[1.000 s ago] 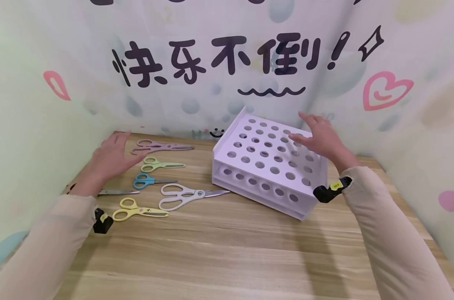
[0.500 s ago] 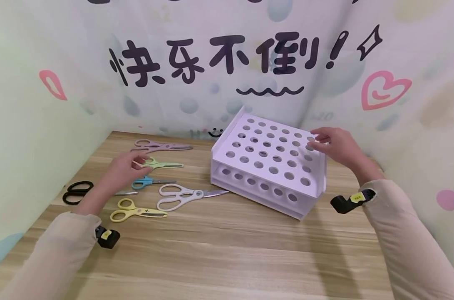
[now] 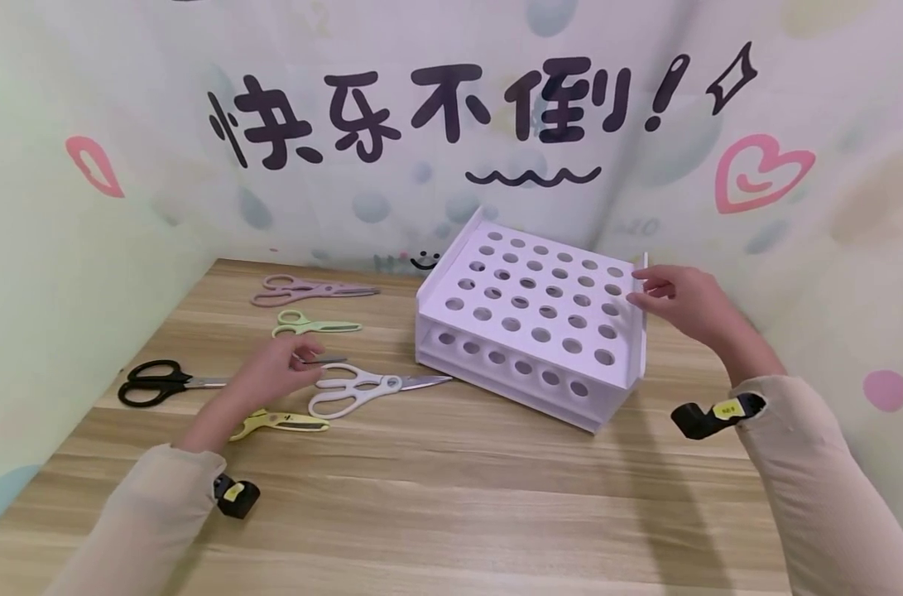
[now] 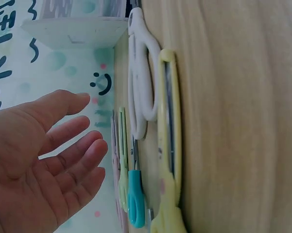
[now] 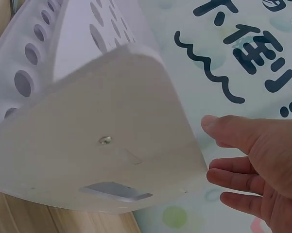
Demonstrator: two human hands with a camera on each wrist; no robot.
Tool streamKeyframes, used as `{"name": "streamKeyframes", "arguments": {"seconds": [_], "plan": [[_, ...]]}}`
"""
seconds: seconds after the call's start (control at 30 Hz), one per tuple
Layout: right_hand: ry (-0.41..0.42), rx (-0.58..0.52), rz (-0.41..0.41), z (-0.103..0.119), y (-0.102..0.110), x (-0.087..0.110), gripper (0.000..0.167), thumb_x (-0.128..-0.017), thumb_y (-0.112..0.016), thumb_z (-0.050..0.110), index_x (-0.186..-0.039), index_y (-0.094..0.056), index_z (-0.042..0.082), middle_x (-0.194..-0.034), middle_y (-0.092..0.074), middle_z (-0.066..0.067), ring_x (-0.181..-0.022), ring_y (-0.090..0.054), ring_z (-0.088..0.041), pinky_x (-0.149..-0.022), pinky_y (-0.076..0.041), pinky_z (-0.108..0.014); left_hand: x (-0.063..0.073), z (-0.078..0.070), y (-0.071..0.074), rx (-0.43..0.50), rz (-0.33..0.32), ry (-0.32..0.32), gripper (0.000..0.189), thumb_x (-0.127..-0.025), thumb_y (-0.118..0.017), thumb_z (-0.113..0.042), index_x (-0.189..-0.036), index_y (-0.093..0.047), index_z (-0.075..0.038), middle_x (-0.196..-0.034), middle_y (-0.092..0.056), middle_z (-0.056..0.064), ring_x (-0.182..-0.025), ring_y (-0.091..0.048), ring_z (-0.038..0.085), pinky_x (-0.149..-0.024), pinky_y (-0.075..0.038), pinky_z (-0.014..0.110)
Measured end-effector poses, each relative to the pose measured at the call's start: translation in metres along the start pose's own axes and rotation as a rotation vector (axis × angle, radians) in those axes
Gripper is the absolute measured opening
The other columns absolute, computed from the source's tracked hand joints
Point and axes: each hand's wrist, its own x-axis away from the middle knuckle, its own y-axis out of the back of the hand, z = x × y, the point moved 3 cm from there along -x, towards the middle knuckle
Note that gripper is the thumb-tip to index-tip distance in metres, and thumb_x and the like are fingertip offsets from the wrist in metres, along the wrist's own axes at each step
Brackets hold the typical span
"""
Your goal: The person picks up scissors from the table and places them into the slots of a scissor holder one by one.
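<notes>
My left hand point(image 3: 283, 368), fingers loosely bent and holding nothing, hovers over the scissors; in the left wrist view the palm point(image 4: 19, 160) shows bare. It mostly hides the small blue scissors point(image 4: 136, 199) in the head view. Right by its fingertips are the white scissors point(image 3: 357, 386), and under the wrist lie the yellow scissors point(image 3: 295, 421). At the right, my right hand point(image 3: 682, 302) has its fingertips at the edge of the side panel point(image 5: 111, 126) of a white rack point(image 3: 529, 306) with rows of round holes. These fingers are relaxed, not curled round the panel.
Black-handled scissors point(image 3: 153, 382) lie at the left, with green scissors point(image 3: 320, 326) and purple scissors point(image 3: 313, 290) farther back. All rest on a wooden table point(image 3: 421, 513). A printed curtain point(image 3: 391, 190) hangs right behind the table.
My left hand has come down and nearer, from beside the purple scissors to over the blue ones, uncovering the black pair. My right hand has moved right, from over the rack to its side panel.
</notes>
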Motion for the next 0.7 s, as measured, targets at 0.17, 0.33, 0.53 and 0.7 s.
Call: {"name": "streamKeyframes", "arguments": {"seconds": [0.17,0.33,0.53,0.7], "plan": [[0.000,0.003,-0.009,-0.004,-0.001,0.005,0.050,-0.088,-0.062,0.026,-0.126,-0.050,-0.004,-0.110,-0.057,-0.026,-0.099,-0.055,-0.038,-0.080,-0.047,-0.049,0.002,-0.001,-0.005,-0.020,0.009,0.003,0.031,-0.082,-0.067,-0.008,-0.108,-0.058,0.008,-0.096,-0.060,0.019,-0.085,-0.057,0.029,-0.074,-0.049,0.043],[-0.052,0.009,-0.006,-0.012,-0.005,0.010,0.054,-0.087,-0.062,0.035,-0.126,-0.051,-0.001,-0.110,-0.059,-0.022,-0.097,-0.056,-0.033,-0.077,-0.048,-0.044,0.004,0.000,-0.009,-0.046,0.031,0.017,0.032,-0.081,-0.068,-0.007,-0.106,-0.058,0.010,-0.094,-0.060,0.019,-0.086,-0.057,0.030,-0.075,-0.049,0.042],[-0.005,-0.046,-0.061,-0.017,-0.013,0.013,0.050,-0.088,-0.061,0.033,-0.121,-0.054,-0.005,-0.103,-0.062,-0.023,-0.088,-0.059,-0.031,-0.063,-0.049,-0.025,0.008,0.004,-0.012,-0.070,0.054,0.020,0.030,-0.081,-0.068,-0.010,-0.103,-0.060,0.008,-0.090,-0.060,0.015,-0.085,-0.056,0.029,-0.074,-0.048,0.043],[0.019,-0.090,-0.112,-0.019,-0.017,0.014,0.048,-0.088,-0.062,0.029,-0.120,-0.055,-0.007,-0.102,-0.062,-0.025,-0.086,-0.060,-0.033,-0.058,-0.046,-0.018,0.013,0.004,-0.013,-0.095,0.058,0.025,0.026,-0.081,-0.068,-0.012,-0.099,-0.061,0.006,-0.084,-0.059,0.010,-0.079,-0.055,0.024,-0.070,-0.048,0.039]]}}
